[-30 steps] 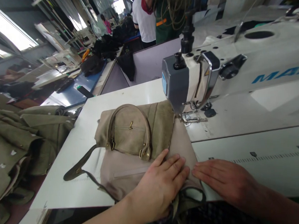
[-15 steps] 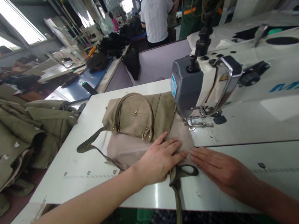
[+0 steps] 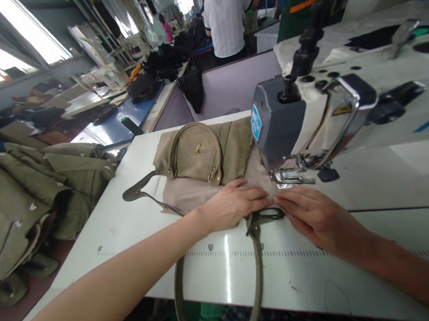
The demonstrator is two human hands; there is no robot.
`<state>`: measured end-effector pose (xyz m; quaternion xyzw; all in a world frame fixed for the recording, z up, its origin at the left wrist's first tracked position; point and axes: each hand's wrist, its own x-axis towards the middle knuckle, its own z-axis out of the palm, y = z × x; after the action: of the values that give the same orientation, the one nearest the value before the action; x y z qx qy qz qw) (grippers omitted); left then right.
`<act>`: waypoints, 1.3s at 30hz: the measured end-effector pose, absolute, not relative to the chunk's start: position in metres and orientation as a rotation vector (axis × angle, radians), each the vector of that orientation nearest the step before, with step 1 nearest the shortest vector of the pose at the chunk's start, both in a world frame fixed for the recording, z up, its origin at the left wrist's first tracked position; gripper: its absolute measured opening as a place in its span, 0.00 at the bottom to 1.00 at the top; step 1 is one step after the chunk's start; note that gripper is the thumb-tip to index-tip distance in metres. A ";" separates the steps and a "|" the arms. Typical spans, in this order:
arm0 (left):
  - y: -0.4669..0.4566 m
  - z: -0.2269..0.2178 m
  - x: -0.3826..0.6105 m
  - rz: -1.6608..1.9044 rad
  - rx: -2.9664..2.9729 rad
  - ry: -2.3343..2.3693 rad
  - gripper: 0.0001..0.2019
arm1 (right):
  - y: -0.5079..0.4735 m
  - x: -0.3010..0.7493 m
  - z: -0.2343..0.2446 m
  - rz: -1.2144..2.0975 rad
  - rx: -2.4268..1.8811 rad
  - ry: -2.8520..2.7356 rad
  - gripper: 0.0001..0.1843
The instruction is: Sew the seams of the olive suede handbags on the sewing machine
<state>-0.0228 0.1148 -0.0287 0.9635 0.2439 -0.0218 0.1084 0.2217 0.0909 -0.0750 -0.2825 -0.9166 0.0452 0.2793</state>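
An unfinished olive-tan handbag (image 3: 231,145) lies opened out on the white sewing table, its pinkish-beige lining (image 3: 187,193) towards me. One arched handle (image 3: 195,125) rests on the outer panel beside a small zip pull. A second handle (image 3: 258,269) hangs over the table's front edge. My left hand (image 3: 237,202) lies flat on the lining, fingers stretched out. At the right edge of the lining, the fingers of my right hand (image 3: 314,215) are pressed together on the material, the thumb partly hidden. Just beyond the fingertips is the presser foot (image 3: 291,177) of the sewing machine (image 3: 281,120).
Several olive bag pieces (image 3: 27,191) are heaped at the left. A green-topped thread spool (image 3: 131,125) stands behind the table's far left corner. A blue-topped table (image 3: 124,117) and dark cloth are farther back. A person in a white shirt (image 3: 226,21) stands beyond the purple partition (image 3: 239,84).
Both hands and the bag have moved forward, away from me. The near handle has swung out and now shows as a loop over the front edge. My right fingers are more bent.
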 end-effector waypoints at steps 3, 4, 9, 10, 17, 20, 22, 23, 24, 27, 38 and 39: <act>0.126 -0.030 -0.023 -0.042 2.826 0.745 0.23 | 0.091 0.221 -0.078 0.106 -0.849 -2.455 0.19; 0.130 -0.031 -0.023 -0.036 2.823 0.753 0.23 | 0.091 0.221 -0.079 0.105 -0.872 -2.457 0.20; 0.149 -0.033 -0.024 -0.045 2.824 0.781 0.25 | 0.089 0.222 -0.079 0.131 -0.918 -2.479 0.21; 0.152 -0.034 -0.024 -0.038 2.826 0.791 0.25 | 0.089 0.222 -0.078 0.133 -0.917 -2.478 0.21; 0.157 -0.031 -0.025 0.115 2.808 0.848 0.26 | 0.087 0.226 -0.080 0.142 -0.893 -2.406 0.18; 0.151 -0.014 -0.061 0.159 2.737 1.088 0.34 | 0.085 0.233 -0.082 0.152 -0.918 -2.353 0.20; 0.139 -0.005 -0.101 0.078 2.577 1.470 0.34 | 0.078 0.231 -0.077 0.242 -0.951 -2.320 0.22; 0.129 -0.003 -0.121 0.003 2.472 1.658 0.30 | 0.072 0.226 -0.074 0.323 -0.967 -2.318 0.23; 0.115 -0.003 -0.141 -0.086 2.380 1.793 0.27 | 0.064 0.217 -0.069 0.444 -0.997 -2.332 0.26; 0.054 -0.003 -0.176 -0.226 2.310 1.832 0.22 | 0.036 0.179 -0.058 0.629 -0.991 -2.469 0.29; -0.017 0.091 -0.145 0.261 2.156 1.672 0.09 | 0.133 0.062 -0.007 0.437 -0.915 -2.447 0.20; 0.006 0.081 -0.148 0.313 2.195 1.725 0.08 | 0.139 0.058 0.001 0.444 -0.907 -2.394 0.21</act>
<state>-0.1476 0.0057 0.0812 0.7706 0.6057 0.1098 0.1653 0.0584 0.1394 0.0006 -0.3363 -0.8877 0.1647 0.2681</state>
